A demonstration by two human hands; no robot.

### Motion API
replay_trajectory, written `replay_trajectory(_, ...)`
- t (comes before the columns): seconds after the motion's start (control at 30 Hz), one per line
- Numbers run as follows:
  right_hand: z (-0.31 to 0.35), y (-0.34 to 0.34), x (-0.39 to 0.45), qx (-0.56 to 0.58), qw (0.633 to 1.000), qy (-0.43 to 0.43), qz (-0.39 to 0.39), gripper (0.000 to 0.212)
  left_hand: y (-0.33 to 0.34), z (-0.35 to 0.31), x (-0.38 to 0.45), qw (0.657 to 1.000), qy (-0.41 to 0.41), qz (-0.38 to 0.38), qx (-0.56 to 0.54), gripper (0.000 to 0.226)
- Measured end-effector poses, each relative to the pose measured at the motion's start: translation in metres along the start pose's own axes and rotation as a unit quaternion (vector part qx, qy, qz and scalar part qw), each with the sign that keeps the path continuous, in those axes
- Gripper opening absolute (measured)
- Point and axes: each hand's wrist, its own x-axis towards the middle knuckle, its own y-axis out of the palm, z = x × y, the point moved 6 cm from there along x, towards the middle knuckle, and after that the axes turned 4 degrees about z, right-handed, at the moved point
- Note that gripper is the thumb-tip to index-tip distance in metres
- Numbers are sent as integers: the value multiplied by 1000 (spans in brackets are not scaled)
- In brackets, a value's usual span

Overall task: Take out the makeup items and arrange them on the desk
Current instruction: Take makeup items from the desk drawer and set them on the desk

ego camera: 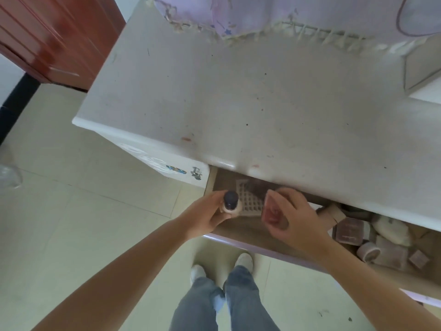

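- Two hands are held over the open drawer (238, 232).
- A dark-capped bottle (230, 203) is gripped by the left hand (210, 215).
- A pink box (272, 211) is pinched by the right hand (293, 218).

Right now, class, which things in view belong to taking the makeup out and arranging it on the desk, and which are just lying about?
Belonging:
- dark-capped bottle, in left hand
- pink item, in right hand
- open drawer
- makeup items in the drawer
- desk top

Lying about:
- lilac cloth
- red-brown cabinet
- white lattice tray

no legible txt, labels too blurry
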Motion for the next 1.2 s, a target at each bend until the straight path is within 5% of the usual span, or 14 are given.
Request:
replay_trajectory(0.23, 71, -33, 109, -16, 993, -43, -106, 62, -120, 31, -15, 972, -61, -105, -200, 23)
replay_trajectory(0.4, 124, -11, 194, -16, 991, -41, -127, 59, -222, 87, -15, 962, -126, -212, -118, 41)
replay_trajectory(0.53, 154, 14, 248, -5, 990, -57, -132, 55, -270, 131, -12, 958, -177, -225, -27, 39)
replay_trajectory(0.83, 173, 46, 287, 2, 995, -21, -95, 39, -298, 164, -14, 922, -209, -304, 121, 31)
replay_trajectory(1.13, 163, 56, 275, 44, 998, 39, -28, 56, -289, 158, -38, 905, -202, -365, 87, 32)
replay_trajectory(1.2, 159, 54, 260, 65, 995, 68, -39, 60, -277, 140, -51, 900, -145, -390, 127, 27)
